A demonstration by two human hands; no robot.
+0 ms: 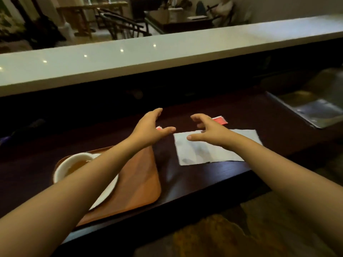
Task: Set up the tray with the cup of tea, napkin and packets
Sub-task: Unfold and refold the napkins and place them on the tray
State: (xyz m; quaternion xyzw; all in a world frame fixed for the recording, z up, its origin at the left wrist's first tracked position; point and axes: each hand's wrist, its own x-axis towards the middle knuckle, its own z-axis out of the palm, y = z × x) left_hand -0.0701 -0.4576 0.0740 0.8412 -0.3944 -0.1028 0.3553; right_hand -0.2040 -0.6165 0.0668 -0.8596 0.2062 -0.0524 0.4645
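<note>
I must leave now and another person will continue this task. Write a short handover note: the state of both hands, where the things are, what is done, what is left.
Left hand: open, empty, above the counter past the tray's far corner.
Right hand: open, empty, over the far edge of the napkin.
Cup of tea: on its white saucer on the orange tray, left side. Done.
Napkin: flat on the dark counter, right of the tray.
Red packets: one beyond the right hand, one mostly hidden behind the left hand.
Left: move the napkin and packets onto the tray.
</note>
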